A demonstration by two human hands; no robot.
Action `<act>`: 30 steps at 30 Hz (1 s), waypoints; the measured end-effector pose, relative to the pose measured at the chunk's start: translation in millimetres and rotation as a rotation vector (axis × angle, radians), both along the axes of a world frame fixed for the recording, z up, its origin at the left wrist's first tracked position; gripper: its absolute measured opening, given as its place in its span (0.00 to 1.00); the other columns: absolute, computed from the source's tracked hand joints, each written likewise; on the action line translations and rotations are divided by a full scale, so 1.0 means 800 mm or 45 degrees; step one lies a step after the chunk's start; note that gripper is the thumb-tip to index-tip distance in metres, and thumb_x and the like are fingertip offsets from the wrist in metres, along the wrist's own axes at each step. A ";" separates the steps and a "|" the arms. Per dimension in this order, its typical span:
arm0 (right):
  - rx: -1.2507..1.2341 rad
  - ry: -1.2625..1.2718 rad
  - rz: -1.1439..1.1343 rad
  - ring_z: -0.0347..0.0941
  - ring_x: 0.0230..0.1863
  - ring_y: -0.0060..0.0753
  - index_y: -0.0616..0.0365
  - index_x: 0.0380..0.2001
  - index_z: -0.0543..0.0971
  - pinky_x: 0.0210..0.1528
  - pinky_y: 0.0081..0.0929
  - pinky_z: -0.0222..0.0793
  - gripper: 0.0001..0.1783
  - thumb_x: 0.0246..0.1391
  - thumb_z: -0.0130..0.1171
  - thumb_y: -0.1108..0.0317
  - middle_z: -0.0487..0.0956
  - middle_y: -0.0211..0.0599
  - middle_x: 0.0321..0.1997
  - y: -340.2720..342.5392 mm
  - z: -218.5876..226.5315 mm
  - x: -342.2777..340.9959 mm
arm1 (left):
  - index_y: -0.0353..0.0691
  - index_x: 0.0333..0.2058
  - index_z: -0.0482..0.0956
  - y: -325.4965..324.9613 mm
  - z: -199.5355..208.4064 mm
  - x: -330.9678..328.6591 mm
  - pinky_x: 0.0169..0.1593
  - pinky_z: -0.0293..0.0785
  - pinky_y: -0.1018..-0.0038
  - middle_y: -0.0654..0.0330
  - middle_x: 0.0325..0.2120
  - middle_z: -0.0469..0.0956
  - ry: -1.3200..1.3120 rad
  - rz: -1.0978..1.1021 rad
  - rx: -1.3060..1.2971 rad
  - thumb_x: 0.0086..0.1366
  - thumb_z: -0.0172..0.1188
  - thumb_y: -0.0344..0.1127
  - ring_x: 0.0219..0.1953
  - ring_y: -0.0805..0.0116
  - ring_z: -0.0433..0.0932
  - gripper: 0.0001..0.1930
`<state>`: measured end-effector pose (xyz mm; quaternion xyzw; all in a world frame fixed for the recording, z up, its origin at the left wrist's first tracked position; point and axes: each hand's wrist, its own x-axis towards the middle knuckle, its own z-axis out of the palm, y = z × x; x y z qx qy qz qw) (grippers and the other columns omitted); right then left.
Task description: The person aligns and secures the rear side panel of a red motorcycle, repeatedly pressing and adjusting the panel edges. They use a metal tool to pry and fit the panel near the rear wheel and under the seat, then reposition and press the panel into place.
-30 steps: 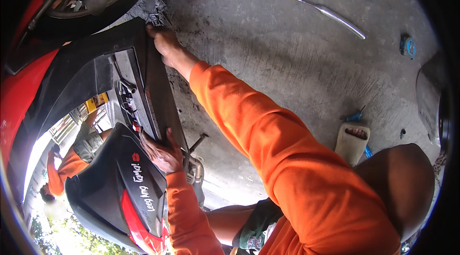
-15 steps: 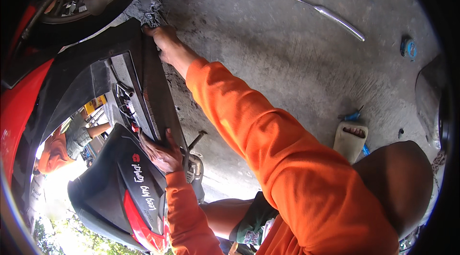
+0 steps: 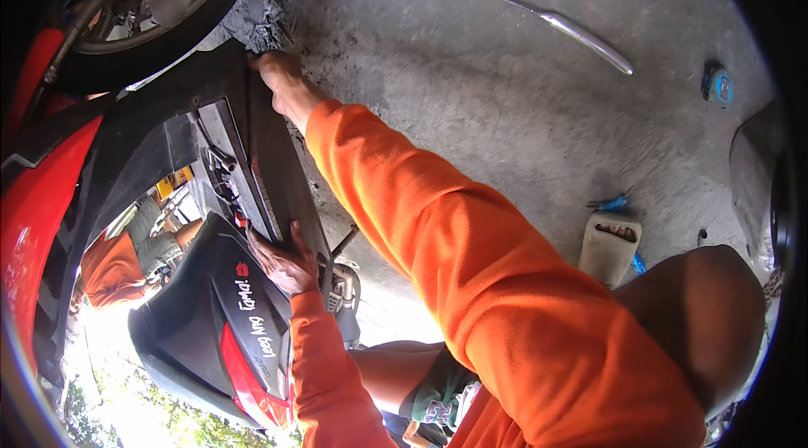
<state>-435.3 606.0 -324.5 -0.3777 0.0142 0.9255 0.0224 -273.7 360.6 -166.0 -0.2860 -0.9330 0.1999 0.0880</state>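
Observation:
A red and black scooter fills the left side, its black seat and tail section [image 3: 198,313] at the lower left. Along its footboard runs a long black side panel [image 3: 282,166]. My right hand [image 3: 284,82] is closed round the far front end of that panel, with some fingers hidden behind it. Nearer to me, my left hand [image 3: 286,261] lies against the panel's rear part beside the seat, fingers stretched and thumb apart. A dark-handled tool [image 3: 217,153], perhaps a socket wrench, rests on the footboard between the hands.
Above is the scooter's front wheel [image 3: 181,19]. On the concrete lie a long tapered metal bar [image 3: 581,34], a blue-handled screwdriver [image 3: 613,203] and a round blue object [image 3: 720,86]. Near my knee [image 3: 694,313] is a beige slipper [image 3: 602,259]. Beyond the scooter is another person [image 3: 118,267].
The view has shifted slightly. Both hands stay at about the same places on the side panel. The person beyond the scooter shows a little more.

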 end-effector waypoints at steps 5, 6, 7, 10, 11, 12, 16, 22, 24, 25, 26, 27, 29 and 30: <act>-0.041 0.154 -0.044 0.62 0.75 0.45 0.60 0.67 0.73 0.76 0.47 0.56 0.32 0.70 0.60 0.50 0.69 0.52 0.75 -0.005 0.003 0.025 | 0.21 0.68 0.60 0.005 -0.001 0.000 0.69 0.66 0.48 0.31 0.63 0.69 0.004 -0.005 0.018 0.68 0.67 0.53 0.65 0.32 0.70 0.44; -0.055 0.173 -0.026 0.62 0.75 0.45 0.58 0.68 0.73 0.77 0.47 0.54 0.32 0.71 0.59 0.49 0.69 0.51 0.75 -0.008 0.004 0.032 | 0.22 0.68 0.60 0.005 -0.001 0.000 0.69 0.66 0.48 0.31 0.64 0.69 0.001 0.004 0.014 0.68 0.67 0.53 0.65 0.32 0.70 0.44; -0.197 0.242 0.010 0.62 0.76 0.44 0.55 0.69 0.73 0.78 0.46 0.51 0.32 0.71 0.59 0.48 0.69 0.48 0.76 -0.009 0.002 0.036 | 0.22 0.68 0.60 0.004 -0.001 -0.001 0.69 0.66 0.48 0.32 0.64 0.69 -0.001 0.016 0.006 0.69 0.67 0.53 0.65 0.32 0.70 0.44; 0.190 0.308 -0.098 0.63 0.76 0.42 0.54 0.69 0.73 0.77 0.46 0.52 0.31 0.71 0.58 0.49 0.71 0.43 0.75 -0.015 0.009 0.041 | 0.22 0.68 0.60 -0.001 0.000 -0.003 0.69 0.66 0.48 0.32 0.64 0.69 -0.010 -0.021 0.007 0.68 0.67 0.52 0.66 0.33 0.70 0.44; 0.221 0.229 -0.107 0.66 0.72 0.39 0.54 0.69 0.74 0.74 0.44 0.56 0.30 0.71 0.60 0.50 0.75 0.41 0.72 -0.016 0.014 0.039 | 0.22 0.69 0.60 -0.002 0.000 -0.003 0.69 0.66 0.49 0.32 0.64 0.69 -0.010 -0.003 -0.003 0.68 0.68 0.52 0.66 0.34 0.70 0.45; 0.157 0.231 -0.150 0.67 0.71 0.38 0.54 0.69 0.74 0.73 0.44 0.57 0.30 0.71 0.60 0.51 0.76 0.41 0.70 -0.016 0.018 0.037 | 0.22 0.69 0.60 -0.003 0.000 -0.003 0.69 0.66 0.49 0.32 0.64 0.69 -0.008 0.000 0.006 0.68 0.68 0.52 0.66 0.34 0.70 0.45; 0.121 0.151 0.007 0.70 0.66 0.35 0.54 0.69 0.74 0.69 0.42 0.62 0.28 0.72 0.59 0.53 0.79 0.43 0.67 -0.006 0.028 0.029 | 0.22 0.68 0.60 -0.003 -0.002 -0.001 0.69 0.65 0.48 0.32 0.64 0.69 -0.023 0.008 0.003 0.69 0.66 0.53 0.66 0.33 0.69 0.44; 0.201 0.269 0.066 0.65 0.73 0.44 0.57 0.67 0.75 0.73 0.46 0.62 0.27 0.73 0.57 0.54 0.74 0.45 0.72 0.005 0.009 0.041 | 0.23 0.70 0.58 0.006 -0.001 -0.002 0.70 0.64 0.47 0.31 0.64 0.68 -0.012 0.001 -0.004 0.69 0.65 0.54 0.66 0.32 0.69 0.46; 0.140 0.377 0.030 0.65 0.74 0.44 0.56 0.68 0.74 0.74 0.46 0.61 0.27 0.73 0.58 0.54 0.73 0.45 0.72 0.001 -0.001 0.043 | 0.23 0.70 0.58 0.005 0.000 -0.002 0.70 0.63 0.47 0.31 0.65 0.68 -0.034 0.012 0.007 0.69 0.66 0.54 0.67 0.32 0.68 0.46; 0.085 0.403 0.062 0.65 0.73 0.43 0.54 0.69 0.74 0.74 0.46 0.61 0.28 0.73 0.58 0.54 0.74 0.45 0.72 -0.004 -0.003 0.043 | 0.23 0.70 0.58 0.004 0.000 -0.002 0.70 0.63 0.47 0.31 0.65 0.68 -0.035 0.014 0.006 0.69 0.66 0.54 0.67 0.32 0.68 0.46; 0.023 0.391 0.101 0.66 0.73 0.43 0.53 0.69 0.73 0.73 0.46 0.61 0.28 0.72 0.58 0.54 0.74 0.44 0.72 -0.008 -0.005 0.041 | 0.23 0.69 0.58 0.003 0.000 -0.001 0.70 0.63 0.47 0.31 0.65 0.68 -0.022 0.019 0.003 0.69 0.66 0.54 0.67 0.32 0.68 0.46; 0.004 0.391 0.012 0.69 0.70 0.40 0.53 0.69 0.74 0.72 0.43 0.62 0.28 0.72 0.60 0.54 0.76 0.42 0.71 -0.015 -0.005 0.040 | 0.23 0.69 0.58 0.001 0.000 -0.001 0.70 0.64 0.47 0.32 0.65 0.68 -0.031 0.043 0.010 0.69 0.66 0.54 0.67 0.32 0.68 0.45; 0.140 0.370 -0.202 0.71 0.67 0.38 0.52 0.68 0.76 0.70 0.41 0.63 0.26 0.71 0.60 0.55 0.78 0.41 0.68 -0.026 0.001 0.034 | 0.23 0.69 0.59 -0.001 -0.001 -0.001 0.70 0.64 0.47 0.32 0.65 0.68 -0.029 0.054 0.021 0.69 0.66 0.54 0.67 0.32 0.68 0.45; 0.150 0.287 -0.233 0.72 0.66 0.37 0.52 0.67 0.77 0.70 0.40 0.64 0.26 0.71 0.61 0.56 0.79 0.40 0.67 -0.031 0.005 0.032 | 0.23 0.69 0.59 -0.001 -0.001 0.000 0.70 0.64 0.47 0.32 0.65 0.68 -0.031 0.066 0.002 0.69 0.66 0.53 0.67 0.33 0.68 0.45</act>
